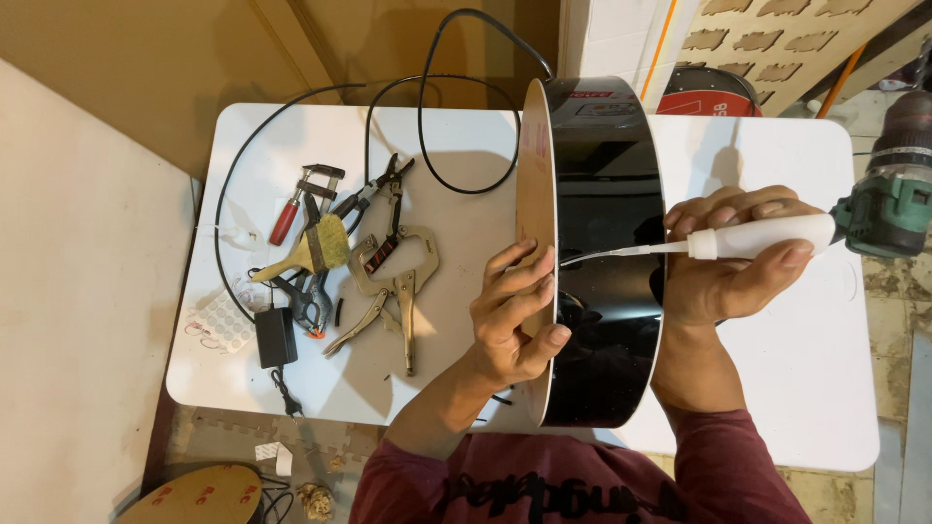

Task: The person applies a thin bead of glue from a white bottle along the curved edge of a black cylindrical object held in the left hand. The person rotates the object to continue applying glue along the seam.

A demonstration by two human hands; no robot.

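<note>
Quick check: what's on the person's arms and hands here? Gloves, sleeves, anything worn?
Both hands are bare: no gloves on the left hand or the right hand, and no rings or watch show. Maroon sleeves are pushed up, leaving the forearms uncovered. The same maroon top has black lettering across the chest.

A workshop: locking pliers (393,291), a clamp (303,199) and a cordless drill (898,184) lie about.
</note>
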